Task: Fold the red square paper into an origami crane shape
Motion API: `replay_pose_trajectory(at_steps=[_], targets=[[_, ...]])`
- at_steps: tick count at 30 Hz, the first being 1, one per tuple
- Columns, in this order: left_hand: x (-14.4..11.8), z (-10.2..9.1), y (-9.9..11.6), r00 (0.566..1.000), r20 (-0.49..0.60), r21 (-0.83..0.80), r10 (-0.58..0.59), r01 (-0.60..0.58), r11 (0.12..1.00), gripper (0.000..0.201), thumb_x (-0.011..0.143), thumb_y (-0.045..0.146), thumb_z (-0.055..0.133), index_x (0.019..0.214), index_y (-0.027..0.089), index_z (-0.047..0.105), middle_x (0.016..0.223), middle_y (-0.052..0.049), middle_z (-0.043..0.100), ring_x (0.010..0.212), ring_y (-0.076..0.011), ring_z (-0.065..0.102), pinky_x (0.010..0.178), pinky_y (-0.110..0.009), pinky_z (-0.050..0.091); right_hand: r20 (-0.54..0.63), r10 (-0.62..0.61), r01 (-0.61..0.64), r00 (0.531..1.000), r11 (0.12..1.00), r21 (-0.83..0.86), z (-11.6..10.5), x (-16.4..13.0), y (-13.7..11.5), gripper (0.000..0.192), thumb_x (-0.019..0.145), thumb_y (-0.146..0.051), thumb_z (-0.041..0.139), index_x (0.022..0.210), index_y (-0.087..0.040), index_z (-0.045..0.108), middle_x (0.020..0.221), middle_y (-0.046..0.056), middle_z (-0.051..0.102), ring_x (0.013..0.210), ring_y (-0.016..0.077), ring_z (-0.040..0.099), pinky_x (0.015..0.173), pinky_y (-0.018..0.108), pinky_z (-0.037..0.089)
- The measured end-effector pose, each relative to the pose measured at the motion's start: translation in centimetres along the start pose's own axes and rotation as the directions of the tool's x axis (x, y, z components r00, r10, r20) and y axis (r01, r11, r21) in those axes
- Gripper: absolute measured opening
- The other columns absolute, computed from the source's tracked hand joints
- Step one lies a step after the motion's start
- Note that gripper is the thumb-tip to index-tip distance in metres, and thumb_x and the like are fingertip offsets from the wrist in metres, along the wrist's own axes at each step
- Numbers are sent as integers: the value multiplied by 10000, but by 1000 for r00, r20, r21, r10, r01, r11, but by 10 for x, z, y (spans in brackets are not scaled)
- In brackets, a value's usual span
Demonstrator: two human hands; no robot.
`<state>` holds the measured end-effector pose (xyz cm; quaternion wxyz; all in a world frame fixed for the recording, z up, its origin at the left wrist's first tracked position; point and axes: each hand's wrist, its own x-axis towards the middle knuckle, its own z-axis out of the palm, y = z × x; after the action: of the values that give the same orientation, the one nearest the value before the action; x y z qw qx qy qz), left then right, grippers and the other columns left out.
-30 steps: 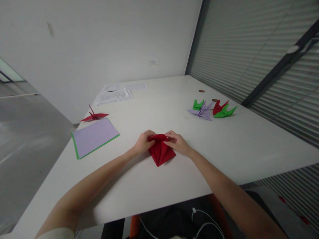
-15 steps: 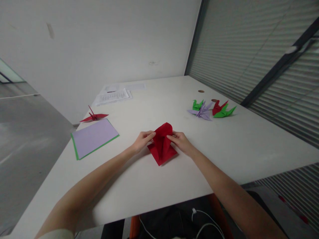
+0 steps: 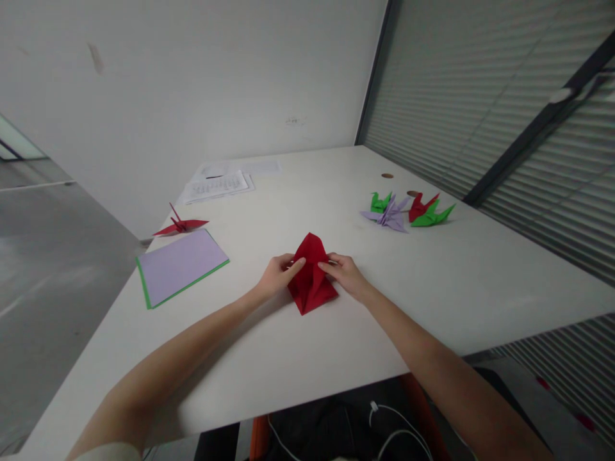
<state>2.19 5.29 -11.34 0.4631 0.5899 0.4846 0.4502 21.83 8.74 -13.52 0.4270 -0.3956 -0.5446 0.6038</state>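
A partly folded sheet of red origami paper (image 3: pixel 310 293) lies on the white table in front of me, its far flap raised to a point. My left hand (image 3: pixel 281 271) pinches the flap's left side, thumb on the inner face and fingers behind. On the opposite side, my right hand (image 3: pixel 343 272) grips the right edge between thumb and fingers. The fingers behind the paper are partly hidden.
Purple and green paper sheets (image 3: pixel 185 266) are stacked at left, with a red paper crane (image 3: pixel 180 224) behind them. Several folded cranes, including a purple one (image 3: pixel 390 216), sit at right. Printed papers (image 3: pixel 216 187) lie near the wall. Window blinds border the right side.
The red flap's sides have drawn inward, and its rounded top is now narrower and more pointed. My left thumb has moved further onto the paper; both hands keep hold.
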Motion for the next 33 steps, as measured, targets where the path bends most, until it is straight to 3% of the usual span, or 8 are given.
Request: replay_pose_trajectory(at_steps=[5, 11, 16, 20, 23, 26, 30, 33], targets=[[0, -3, 0, 997, 68, -213, -26, 40, 976, 553, 870, 599, 527, 1025, 100, 709, 954, -121, 710, 794, -193, 631, 712, -307, 488, 15, -28, 26, 1000, 997, 75, -3, 3, 2, 354, 621, -326, 818, 927, -182, 711, 918, 46, 729, 803, 177, 666, 780, 339, 529], [5, -10, -5, 985, 175, -73, -13, 26, 997, 556, 813, 478, 668, 1205, 85, 647, 885, -98, 726, 728, -166, 623, 682, -286, 473, 78, -46, 41, 996, 996, 73, -9, 5, 1, 322, 614, -220, 761, 932, -195, 719, 842, 18, 730, 822, 190, 678, 814, 364, 540], [1, -2, -6, 984, 171, -56, -57, 68, 996, 529, 768, 399, 731, 1181, 81, 642, 949, -134, 729, 776, -186, 668, 741, -314, 514, -7, -121, 119, 993, 985, -127, -12, 7, 5, 365, 625, -200, 710, 987, -198, 670, 978, 37, 702, 855, 188, 669, 825, 363, 544], [0, -2, -8, 983, 180, 91, -32, 16, 996, 511, 736, 358, 756, 1170, 109, 648, 851, -91, 718, 660, -149, 634, 642, -280, 499, -57, -185, 172, 981, 969, -179, -9, 9, 13, 403, 640, -231, 706, 1018, -229, 567, 1009, 23, 638, 782, 164, 657, 749, 355, 555], [1, -4, -11, 989, 140, 205, 44, -72, 976, 475, 718, 343, 763, 1140, 147, 669, 938, -79, 704, 625, -110, 585, 592, -247, 470, 14, -215, 214, 976, 954, -211, -6, 7, 14, 256, 693, -280, 689, 904, -219, 556, 945, 24, 615, 786, 176, 644, 739, 368, 548], [2, -5, -14, 993, 102, 219, 61, -82, 972, 450, 749, 359, 734, 1137, 140, 667, 929, -83, 705, 640, -117, 597, 598, -245, 481, 140, -269, 302, 953, 888, -347, -6, 3, 7, 162, 801, -352, 630, 784, -191, 623, 1011, 72, 598, 940, 205, 617, 873, 398, 507], [2, -3, -16, 998, 56, 190, 24, -34, 981, 412, 793, 383, 693, 1101, 110, 674, 845, -94, 722, 654, -151, 636, 595, -255, 502, 304, -255, 371, 918, 826, -425, -7, -3, -1, 261, 834, -441, 641, 913, -205, 717, 1176, 99, 547, 1119, 235, 556, 984, 415, 456], [2, -2, -15, 997, 69, 200, 22, -35, 979, 383, 813, 384, 668, 1081, 110, 685, 832, -89, 728, 662, -159, 646, 597, -254, 506, 307, -281, 400, 909, 791, -462, -6, -5, -1, 261, 801, -431, 697, 944, -215, 733, 1178, 98, 539, 1128, 236, 553, 1006, 425, 448]])
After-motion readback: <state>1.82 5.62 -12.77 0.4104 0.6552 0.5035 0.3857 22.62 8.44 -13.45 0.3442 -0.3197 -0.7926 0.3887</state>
